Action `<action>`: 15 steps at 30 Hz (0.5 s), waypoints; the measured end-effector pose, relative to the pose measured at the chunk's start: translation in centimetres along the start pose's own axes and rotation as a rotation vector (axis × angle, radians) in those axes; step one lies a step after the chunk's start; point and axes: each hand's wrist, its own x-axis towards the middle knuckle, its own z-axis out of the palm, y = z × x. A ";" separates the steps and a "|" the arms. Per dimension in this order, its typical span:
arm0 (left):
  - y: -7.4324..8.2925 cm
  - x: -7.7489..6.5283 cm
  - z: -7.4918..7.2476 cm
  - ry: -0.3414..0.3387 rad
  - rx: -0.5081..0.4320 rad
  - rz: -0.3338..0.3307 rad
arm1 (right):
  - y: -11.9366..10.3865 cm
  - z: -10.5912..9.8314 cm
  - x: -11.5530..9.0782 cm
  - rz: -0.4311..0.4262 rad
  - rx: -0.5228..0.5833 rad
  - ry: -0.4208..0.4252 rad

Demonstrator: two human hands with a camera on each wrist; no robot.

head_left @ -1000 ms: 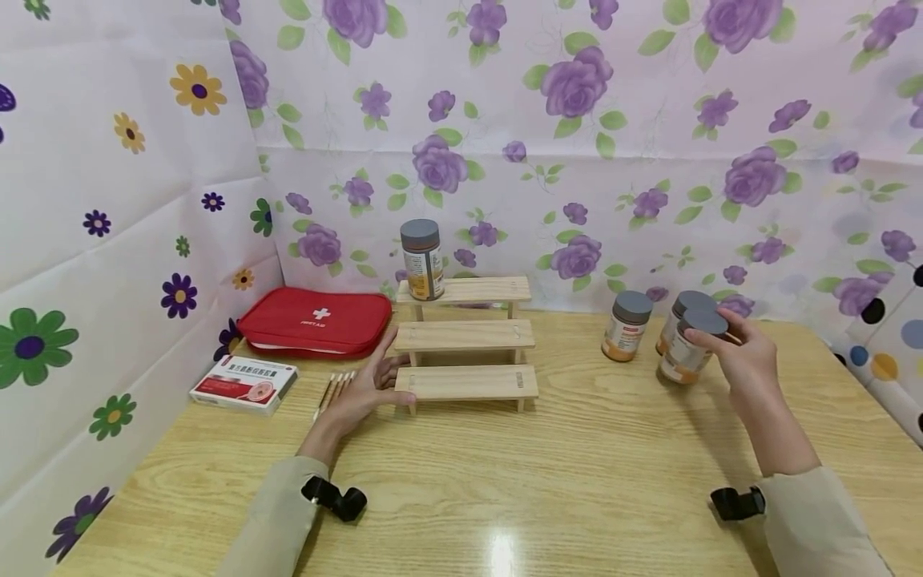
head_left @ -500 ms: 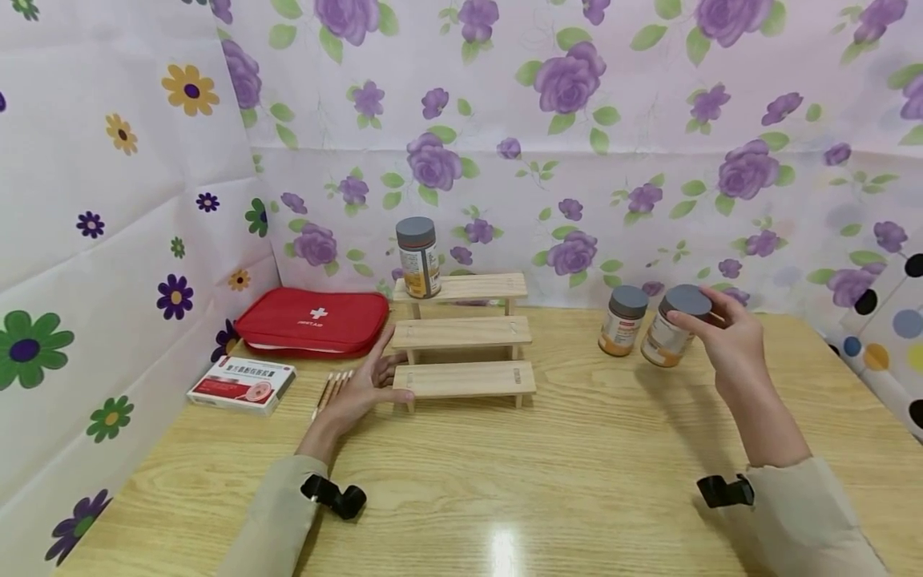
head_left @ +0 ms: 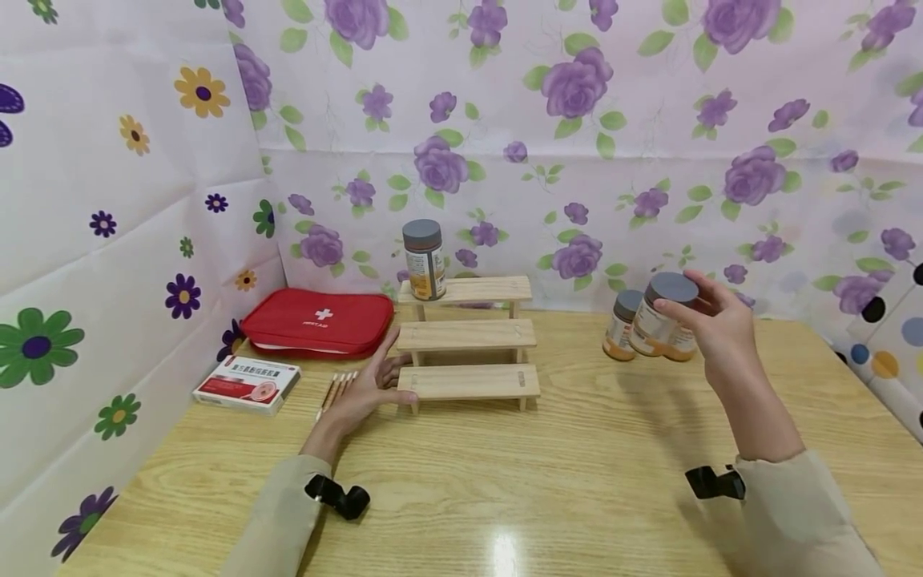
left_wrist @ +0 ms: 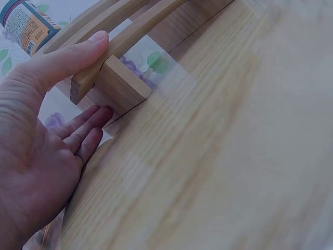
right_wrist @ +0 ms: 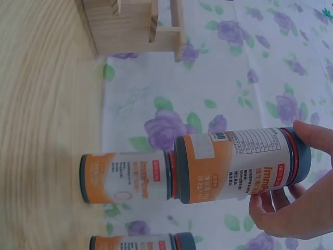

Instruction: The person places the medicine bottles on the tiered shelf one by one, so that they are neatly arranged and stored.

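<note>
My right hand [head_left: 724, 336] pinches a white-and-orange pill bottle [head_left: 654, 324] near its grey lid, the thumb on one side and fingers on the other. This bottle is lifted, slightly tilted, and partly hides two similar bottles standing behind it, one on its left [head_left: 617, 340] and another on its right [head_left: 681, 346]. At the left end of a three-tier wooden rack [head_left: 469, 382] is my left hand [head_left: 360, 394]. Its thumb rests on the lowest board, while the other fingers lie beside the rack's leg. One more pill bottle [head_left: 425, 272] stands upright on the top tier's left end.
Left of the rack lie a red first-aid pouch [head_left: 317, 322], a white-and-red medicine box [head_left: 247, 385] and several cotton swabs [head_left: 336, 393]. Flower-patterned sheets [head_left: 505, 120] rise behind the wooden table [head_left: 505, 481] and along its sides.
My right hand has raised the pill bottle off the table and carried it left, in front of the other two. The left hand stays at the rack.
</note>
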 end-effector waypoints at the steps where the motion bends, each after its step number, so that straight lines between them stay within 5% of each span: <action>1: 0.0 0.0 0.0 -0.001 -0.001 -0.002 | -0.2 0.2 -0.1 -0.004 0.016 -0.006; 8: 0.0 -0.1 0.0 -0.003 0.002 -0.009 | -2.1 1.7 -0.2 -0.030 0.057 -0.056; 15: 0.2 0.0 -0.2 -0.005 0.003 -0.017 | -4.5 4.2 0.3 -0.078 -0.075 -0.128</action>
